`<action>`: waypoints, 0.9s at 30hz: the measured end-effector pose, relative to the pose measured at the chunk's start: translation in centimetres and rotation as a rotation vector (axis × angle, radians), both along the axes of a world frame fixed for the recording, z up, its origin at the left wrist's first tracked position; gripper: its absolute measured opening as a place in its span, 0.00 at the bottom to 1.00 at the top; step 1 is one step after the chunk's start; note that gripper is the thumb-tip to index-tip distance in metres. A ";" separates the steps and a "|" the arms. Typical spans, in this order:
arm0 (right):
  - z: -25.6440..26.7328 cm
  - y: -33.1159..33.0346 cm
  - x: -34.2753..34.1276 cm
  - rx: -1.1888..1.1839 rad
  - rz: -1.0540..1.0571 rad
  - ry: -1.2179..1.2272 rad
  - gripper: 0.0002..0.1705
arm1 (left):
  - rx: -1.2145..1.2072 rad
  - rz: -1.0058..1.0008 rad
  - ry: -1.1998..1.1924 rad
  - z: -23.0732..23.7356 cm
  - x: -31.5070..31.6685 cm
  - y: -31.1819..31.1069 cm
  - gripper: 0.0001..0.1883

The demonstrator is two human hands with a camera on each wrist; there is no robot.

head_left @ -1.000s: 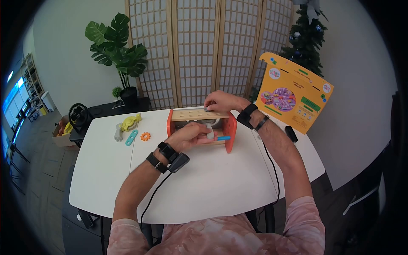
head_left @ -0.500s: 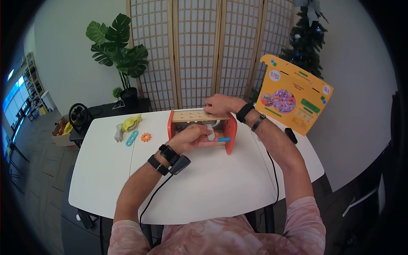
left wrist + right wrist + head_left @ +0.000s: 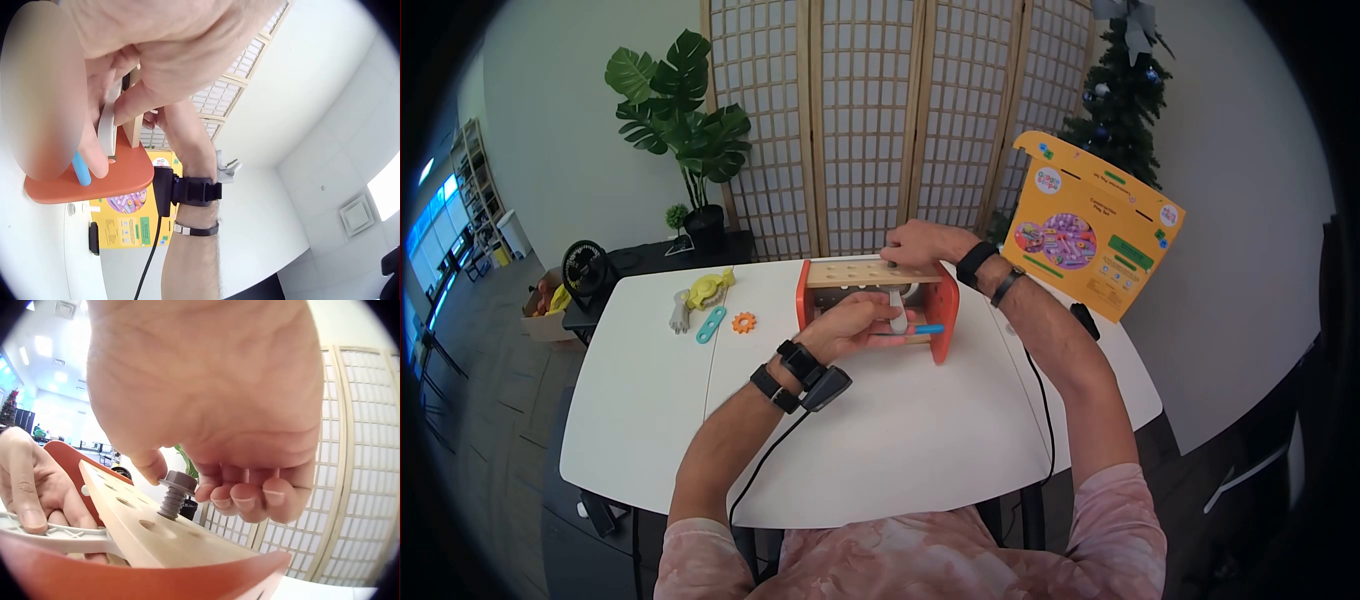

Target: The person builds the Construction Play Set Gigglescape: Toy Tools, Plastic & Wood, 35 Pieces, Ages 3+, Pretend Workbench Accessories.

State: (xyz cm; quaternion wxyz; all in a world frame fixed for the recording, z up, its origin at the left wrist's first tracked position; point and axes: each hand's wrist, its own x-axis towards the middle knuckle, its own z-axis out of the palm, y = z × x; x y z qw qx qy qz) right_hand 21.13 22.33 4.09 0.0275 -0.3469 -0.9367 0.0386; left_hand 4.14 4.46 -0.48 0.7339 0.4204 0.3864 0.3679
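Right hand (image 3: 206, 400) pinches a grey, ridged, wide-collared bolt (image 3: 173, 501) standing in a wooden board (image 3: 850, 272). Below this grip, left hand (image 3: 848, 320) pinches a pale wrench (image 3: 898, 319), partly hiding a blue rod (image 3: 929, 329) beside a red panel (image 3: 946, 312).

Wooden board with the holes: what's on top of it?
A gray toy bolt stands in the wooden board, thread showing below its head, which the right hand touches. The bolt's lower end can't be seen because the board covers it.
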 end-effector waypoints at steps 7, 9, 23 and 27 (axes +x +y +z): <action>1.8 -2.6 0.4 -0.062 0.030 -0.025 0.37 | -0.006 0.006 -0.004 -0.3 -0.1 0.3 0.05; 2.0 -2.7 0.1 -0.055 0.023 -0.044 0.36 | -0.004 0.009 -0.007 -0.6 -0.1 0.4 0.06; 1.1 -0.4 0.1 -0.049 0.085 0.052 0.37 | 0.008 0.029 -0.004 -0.6 0.0 0.5 0.13; 1.6 -0.8 -0.1 -0.050 0.053 0.031 0.38 | 0.013 0.033 -0.002 -0.7 0.0 0.6 0.12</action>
